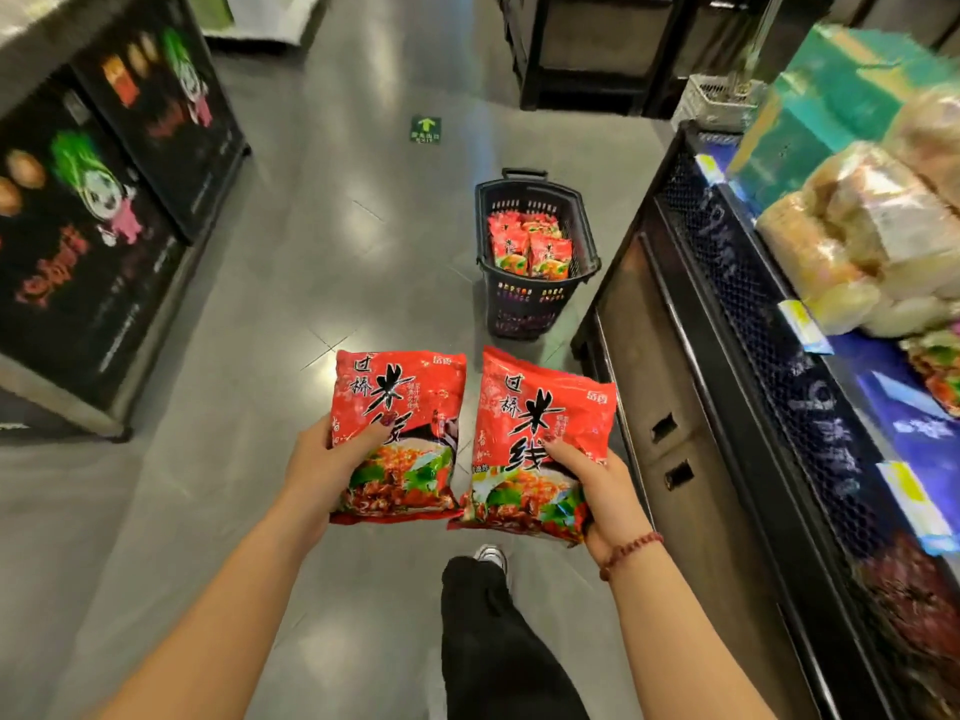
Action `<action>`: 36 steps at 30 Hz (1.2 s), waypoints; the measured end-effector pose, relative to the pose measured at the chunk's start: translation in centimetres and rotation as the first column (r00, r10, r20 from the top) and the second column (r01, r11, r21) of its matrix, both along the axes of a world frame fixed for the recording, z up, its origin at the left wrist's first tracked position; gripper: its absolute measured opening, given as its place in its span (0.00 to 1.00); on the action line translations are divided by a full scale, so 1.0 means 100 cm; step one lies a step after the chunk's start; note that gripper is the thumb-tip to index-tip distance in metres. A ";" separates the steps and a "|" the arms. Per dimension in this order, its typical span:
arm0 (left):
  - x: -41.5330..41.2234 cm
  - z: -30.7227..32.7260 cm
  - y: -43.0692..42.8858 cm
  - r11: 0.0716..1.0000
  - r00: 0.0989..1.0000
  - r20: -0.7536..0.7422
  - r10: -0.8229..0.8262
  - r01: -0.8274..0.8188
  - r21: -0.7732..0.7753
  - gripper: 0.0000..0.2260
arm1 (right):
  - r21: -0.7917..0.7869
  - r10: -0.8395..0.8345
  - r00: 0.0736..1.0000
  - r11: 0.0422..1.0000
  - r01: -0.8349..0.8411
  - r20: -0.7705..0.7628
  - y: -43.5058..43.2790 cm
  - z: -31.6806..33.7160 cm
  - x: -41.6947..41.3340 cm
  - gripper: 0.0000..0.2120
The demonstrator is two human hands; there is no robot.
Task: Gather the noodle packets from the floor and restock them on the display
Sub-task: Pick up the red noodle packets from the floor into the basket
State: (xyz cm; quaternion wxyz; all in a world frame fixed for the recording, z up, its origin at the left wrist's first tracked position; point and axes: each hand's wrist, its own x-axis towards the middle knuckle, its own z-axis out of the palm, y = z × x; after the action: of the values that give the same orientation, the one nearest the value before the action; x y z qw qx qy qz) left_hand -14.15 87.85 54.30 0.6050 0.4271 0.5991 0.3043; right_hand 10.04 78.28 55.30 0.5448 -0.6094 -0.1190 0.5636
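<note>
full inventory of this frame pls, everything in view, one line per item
left noodle packet: 1, red, held over the floor
right noodle packet: 1, red, beside the first
basket: 1, black, on the floor ahead
basket packets: several, red, inside the basket; exact count unclear
display shelf: 1, black, right side
bagged goods: several, pale, on the display shelf
boxes: count unclear, teal, far end of the shelf
printed cabinets: 2, black, left side
floor sign: 1, green, beyond the basket
bracelet: 1, red beads, right wrist
leg: 1, black trousers, bottom centre
left hand: 1, grips the left noodle packet
right hand: 1, grips the right noodle packet
</note>
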 end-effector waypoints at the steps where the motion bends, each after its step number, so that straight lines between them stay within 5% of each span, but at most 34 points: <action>1: 0.015 0.001 0.019 1.000 1.000 -0.006 0.009 -0.009 -0.006 0.11 | -0.003 0.006 1.000 1.000 -0.006 0.001 0.021 0.001 0.015 0.18; 10: 0.127 0.004 0.173 0.998 0.999 0.020 0.030 -0.029 -0.058 0.10 | 0.002 -0.028 0.999 1.000 0.028 -0.030 0.178 0.007 0.125 0.09; 27: 0.289 -0.037 0.507 0.979 0.989 0.041 -0.143 0.147 -0.139 0.12 | -0.108 -0.126 0.992 0.986 0.129 0.031 0.487 -0.038 0.270 0.13; 36: 0.370 -0.110 0.607 0.976 0.997 -0.047 -0.065 0.054 -0.209 0.07 | -0.263 -0.047 0.996 0.963 0.065 0.076 0.609 -0.101 0.368 0.09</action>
State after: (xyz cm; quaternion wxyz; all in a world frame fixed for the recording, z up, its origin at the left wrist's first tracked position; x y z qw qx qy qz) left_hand 22.86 148.53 43.34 0.6390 0.3870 0.6306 0.2104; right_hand 46.81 139.21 45.23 0.4698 -0.6990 -0.0440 0.5374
